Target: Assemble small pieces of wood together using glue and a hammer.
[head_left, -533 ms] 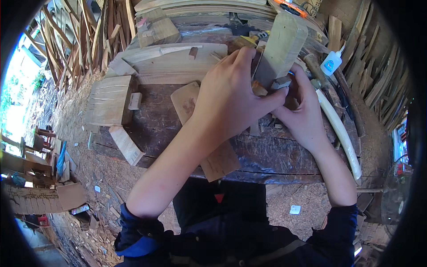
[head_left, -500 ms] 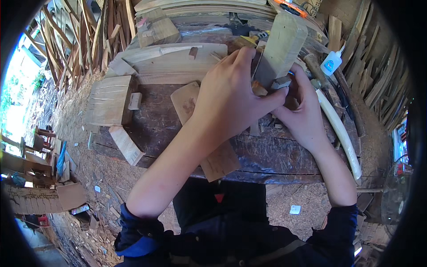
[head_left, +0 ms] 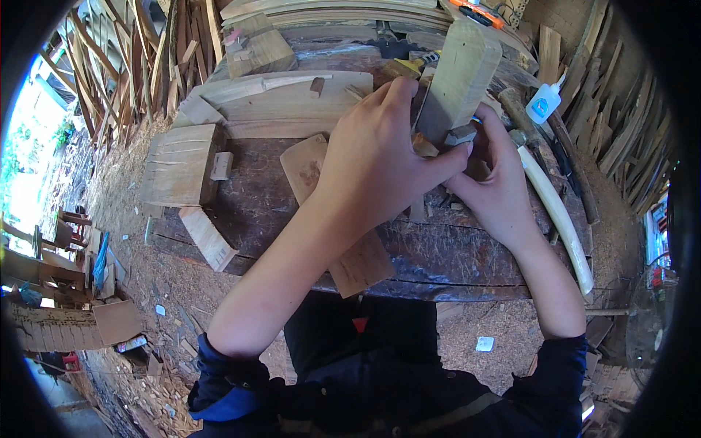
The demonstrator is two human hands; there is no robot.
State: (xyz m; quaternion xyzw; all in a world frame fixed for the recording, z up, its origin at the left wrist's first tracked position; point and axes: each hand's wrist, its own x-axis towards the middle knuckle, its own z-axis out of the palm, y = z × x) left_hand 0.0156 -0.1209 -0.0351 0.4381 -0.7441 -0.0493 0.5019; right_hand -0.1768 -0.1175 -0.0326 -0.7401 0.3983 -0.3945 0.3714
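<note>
A pale wooden block [head_left: 461,84] stands tilted upright over the workbench, with my left hand [head_left: 380,153] wrapped against its left side near the lower end. The left fingers are mostly hidden behind the block and the back of the hand. By the left thumb tip, a small greyish wood piece [head_left: 460,136] touches the block's foot. My right hand [head_left: 500,186] is curled close on the right, its thumb below the left thumb. A bit of blue shows by its index finger; what those fingers hold is hidden. Beneath my left wrist lies a flat board [head_left: 361,266].
On the dark bench [head_left: 453,252] lie a thick block [head_left: 179,164], a curved board [head_left: 292,109] and a small offcut [head_left: 208,237]. At the right are a white glue bottle [head_left: 542,104] and a long pale curved handle [head_left: 556,219]. Wood strips [head_left: 624,117] lean behind.
Hardly anything differs. The top of the wooden block has shifted very slightly left; both hands stay in place.
</note>
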